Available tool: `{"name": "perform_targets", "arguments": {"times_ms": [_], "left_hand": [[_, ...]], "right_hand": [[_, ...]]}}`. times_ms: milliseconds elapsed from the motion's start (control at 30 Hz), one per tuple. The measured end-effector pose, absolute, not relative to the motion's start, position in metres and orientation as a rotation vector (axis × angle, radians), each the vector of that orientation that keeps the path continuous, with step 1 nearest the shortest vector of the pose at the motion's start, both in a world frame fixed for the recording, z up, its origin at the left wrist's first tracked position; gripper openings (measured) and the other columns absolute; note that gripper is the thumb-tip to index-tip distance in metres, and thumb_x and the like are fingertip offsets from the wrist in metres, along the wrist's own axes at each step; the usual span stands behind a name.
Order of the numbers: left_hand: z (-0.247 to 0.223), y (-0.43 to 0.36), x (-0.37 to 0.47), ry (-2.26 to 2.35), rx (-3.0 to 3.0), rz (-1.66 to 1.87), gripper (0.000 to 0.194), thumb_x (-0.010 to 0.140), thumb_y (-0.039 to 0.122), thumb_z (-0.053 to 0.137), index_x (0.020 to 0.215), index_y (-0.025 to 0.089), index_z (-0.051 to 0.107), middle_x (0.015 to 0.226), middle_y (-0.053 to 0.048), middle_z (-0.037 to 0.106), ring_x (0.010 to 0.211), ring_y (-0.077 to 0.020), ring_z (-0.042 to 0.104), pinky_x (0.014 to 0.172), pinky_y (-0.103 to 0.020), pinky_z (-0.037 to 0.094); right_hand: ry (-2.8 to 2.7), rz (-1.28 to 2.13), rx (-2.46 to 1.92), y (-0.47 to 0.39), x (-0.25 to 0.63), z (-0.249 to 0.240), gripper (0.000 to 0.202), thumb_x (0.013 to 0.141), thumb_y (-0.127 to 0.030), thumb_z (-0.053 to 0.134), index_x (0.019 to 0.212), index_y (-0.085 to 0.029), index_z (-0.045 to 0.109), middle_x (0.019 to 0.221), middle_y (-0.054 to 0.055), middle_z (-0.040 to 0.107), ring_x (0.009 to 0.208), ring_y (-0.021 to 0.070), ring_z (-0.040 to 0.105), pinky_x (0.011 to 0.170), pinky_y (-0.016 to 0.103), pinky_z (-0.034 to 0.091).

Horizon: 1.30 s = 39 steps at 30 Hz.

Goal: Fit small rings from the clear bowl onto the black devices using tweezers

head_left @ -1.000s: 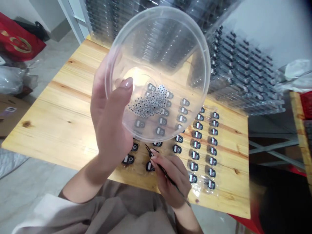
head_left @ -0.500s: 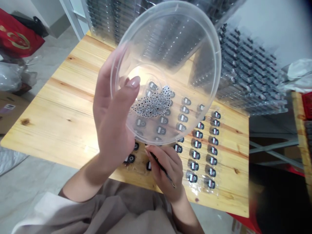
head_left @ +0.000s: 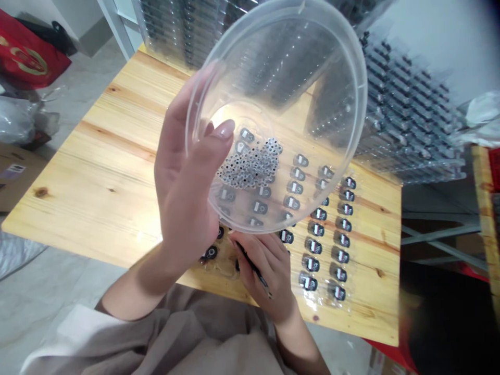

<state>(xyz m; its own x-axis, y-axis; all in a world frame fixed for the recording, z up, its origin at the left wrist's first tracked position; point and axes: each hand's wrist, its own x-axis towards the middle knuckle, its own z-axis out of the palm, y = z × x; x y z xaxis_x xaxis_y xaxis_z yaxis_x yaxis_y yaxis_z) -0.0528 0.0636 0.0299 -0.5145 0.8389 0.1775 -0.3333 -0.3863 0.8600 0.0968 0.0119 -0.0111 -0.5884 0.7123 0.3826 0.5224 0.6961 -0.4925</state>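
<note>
My left hand grips a clear plastic tub by its side, thumb over the rim, and tilts it above the table. Many tiny silvery ring-like pieces lie heaped inside the tub. Below the tub's lower rim, my right hand is closed around a thin dark pen-like tool; its tip is hidden. Beneath both hands lies a clear plastic tray with rows of small black parts bearing white labels. The tub covers some of those rows, seen blurred through its wall.
The tray rests on a wooden table. Tall stacks of filled clear trays stand along its back and right. A red bag and a cardboard box are on the floor at left. A black surface is at lower right.
The tub and my left hand have shifted slightly to the right. My right hand has moved a little left, still holding the thin tool.
</note>
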Motion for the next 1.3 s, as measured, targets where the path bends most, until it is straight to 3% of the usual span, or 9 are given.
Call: {"name": "perform_targets", "arguments": {"times_ms": [133,333,500,667,833,1067,1300], "left_hand": [[0.03,0.064,-0.053,1.01,0.802,1.972,0.029,0.074,0.017,0.062,0.098,0.033,0.064,0.122,0.013,0.057,0.135,-0.0188,0.036,0.119,-0.041,0.027],[0.032,0.065,-0.052,0.996,0.736,1.998,0.03,0.069,0.016,0.065,0.095,0.031,0.066,0.118,0.01,0.06,0.131,-0.0185,0.041,0.111,-0.034,0.039],[0.032,0.065,-0.05,1.009,0.743,1.986,0.027,0.074,0.015,0.063,0.096,0.031,0.066,0.12,0.011,0.059,0.133,-0.0176,0.039,0.116,-0.036,0.032],[0.034,0.064,-0.051,1.044,0.765,1.962,0.025,0.075,0.019,0.064,0.095,0.035,0.066,0.12,0.013,0.059,0.133,-0.0171,0.039,0.114,-0.035,0.036],[0.037,0.063,-0.051,1.06,0.724,1.932,0.022,0.073,0.026,0.07,0.093,0.035,0.064,0.12,0.014,0.058,0.135,-0.0163,0.037,0.117,-0.035,0.032],[0.035,0.064,-0.051,1.043,0.734,1.93,0.027,0.073,0.016,0.063,0.095,0.032,0.064,0.121,0.012,0.06,0.134,-0.0169,0.039,0.117,-0.036,0.031],[0.031,0.065,-0.049,1.023,0.765,1.964,0.026,0.076,0.017,0.061,0.096,0.033,0.065,0.119,0.014,0.059,0.132,-0.0156,0.04,0.118,-0.037,0.03]], "right_hand": [[-2.322,0.472,-0.943,0.01,0.103,-0.014,0.028,0.087,-0.007,0.047,0.111,-0.015,0.058,0.094,0.006,0.072,0.085,0.0167,0.063,0.074,0.032,0.05],[-2.297,0.436,-0.954,0.01,0.105,-0.017,0.023,0.088,-0.011,0.051,0.109,-0.015,0.059,0.091,0.006,0.072,0.086,0.0168,0.063,0.076,0.031,0.05],[-2.335,0.483,-0.972,0.011,0.102,-0.016,0.023,0.089,-0.01,0.048,0.108,-0.017,0.058,0.092,0.004,0.072,0.087,0.0159,0.063,0.076,0.03,0.049],[-2.328,0.471,-0.97,0.012,0.102,-0.016,0.024,0.088,-0.011,0.048,0.11,-0.018,0.059,0.092,0.004,0.072,0.086,0.0162,0.064,0.076,0.031,0.049],[-2.339,0.458,-0.96,0.014,0.1,-0.015,0.027,0.087,-0.009,0.048,0.11,-0.017,0.059,0.094,0.005,0.072,0.087,0.0166,0.065,0.076,0.031,0.049],[-2.335,0.479,-0.953,0.012,0.104,-0.011,0.025,0.087,-0.009,0.052,0.11,-0.016,0.059,0.095,0.005,0.072,0.089,0.0167,0.064,0.077,0.031,0.049],[-2.225,0.468,-0.924,0.002,0.111,0.015,0.033,0.081,-0.002,0.06,0.111,-0.014,0.058,0.101,0.008,0.073,0.076,0.0143,0.065,0.065,0.03,0.051]]}}
